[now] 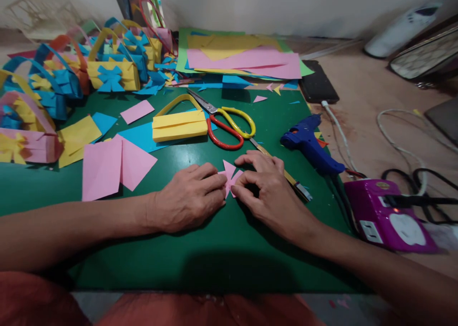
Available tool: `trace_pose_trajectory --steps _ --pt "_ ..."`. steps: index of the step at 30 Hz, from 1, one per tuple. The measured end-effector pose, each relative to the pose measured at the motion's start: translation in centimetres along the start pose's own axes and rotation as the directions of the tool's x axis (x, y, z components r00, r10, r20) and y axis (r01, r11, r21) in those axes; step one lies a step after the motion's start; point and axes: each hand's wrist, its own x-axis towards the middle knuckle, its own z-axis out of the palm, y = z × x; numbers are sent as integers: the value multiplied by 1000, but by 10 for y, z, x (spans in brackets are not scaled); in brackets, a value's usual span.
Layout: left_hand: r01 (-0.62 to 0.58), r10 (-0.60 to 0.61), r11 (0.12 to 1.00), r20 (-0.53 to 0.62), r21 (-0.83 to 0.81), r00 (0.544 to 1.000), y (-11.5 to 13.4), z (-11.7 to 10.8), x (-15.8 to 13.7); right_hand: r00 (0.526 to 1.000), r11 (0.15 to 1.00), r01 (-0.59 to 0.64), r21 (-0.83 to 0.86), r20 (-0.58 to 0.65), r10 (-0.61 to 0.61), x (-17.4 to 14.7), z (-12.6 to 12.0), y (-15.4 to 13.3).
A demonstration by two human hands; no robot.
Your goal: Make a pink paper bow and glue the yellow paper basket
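Observation:
A pink paper flower (229, 176) with pointed petals lies on the green mat between my hands. My left hand (193, 197) is closed over its left petals, the fingers curled against the paper. With thumb and forefinger, my right hand (266, 188) pinches a petal on the right side. Just beyond sits a small yellow paper bag (179, 126) with a strip handle. Scissors (225, 121) with one red and one yellow handle lie beside it. A yellow cutter knife (296, 185) is partly hidden under my right hand.
Finished paper bags (114, 76) crowd the back left. Pink paper squares (103, 168) lie left of my hands, and coloured sheets (243, 61) are stacked behind. A blue glue gun (311, 145), a phone (318, 82) and a purple power box (386, 216) with cables stand right.

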Motion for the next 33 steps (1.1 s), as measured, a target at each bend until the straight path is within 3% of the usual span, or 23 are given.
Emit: trace_pose_trajectory --steps 18,33 --pt "1 -1 1000 -2 -9 1000 0 0 0 1000 996 -8 -84 4 8 1 2 -1" --pt "25 -26 999 50 20 998 0 -2 -2 1000 999 -22 -37 8 22 2 1 0"
